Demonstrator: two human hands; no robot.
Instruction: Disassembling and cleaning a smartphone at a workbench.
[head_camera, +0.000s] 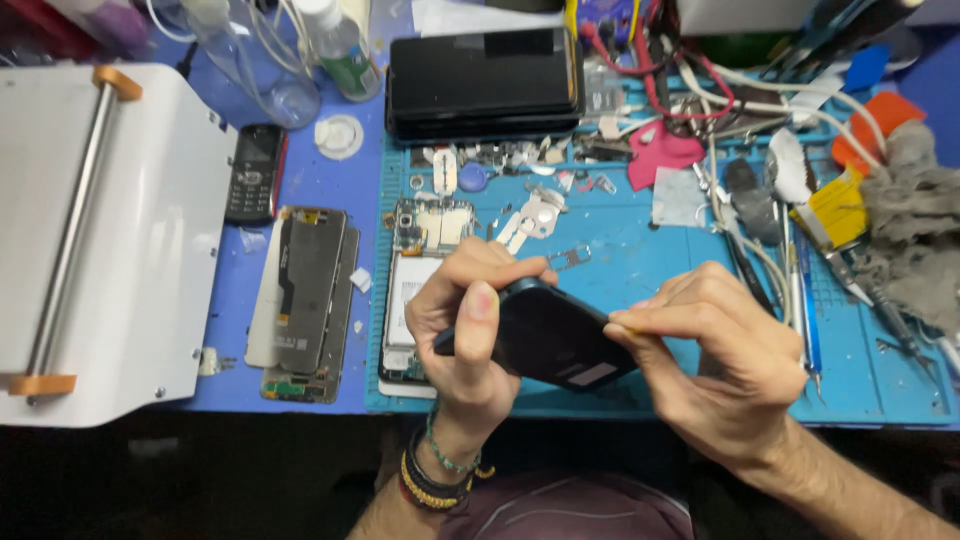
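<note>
Head view: both hands up over front edge of blue mat (640, 270).
L hand (470, 325): wrist bent up, fingers wrapped round left end of dark phone panel (545, 335), thumb flat on its face, beaded bands on wrist.
R hand (715, 365): fingers curled, thumb + forefinger pinching panel's right edge.
Panel: black, glossy, tilted, pale sticker near right end; held between hands above mat.
Under it: opened phone (420, 270) lying flat on mat.
Left: white machine (110, 240).

A blue-topped workbench (300, 180) carries a teal rubber repair mat (640, 270) at centre-right, a white metal machine (110, 240) at left, and a small black keypad phone (255, 172) at upper left.
</note>
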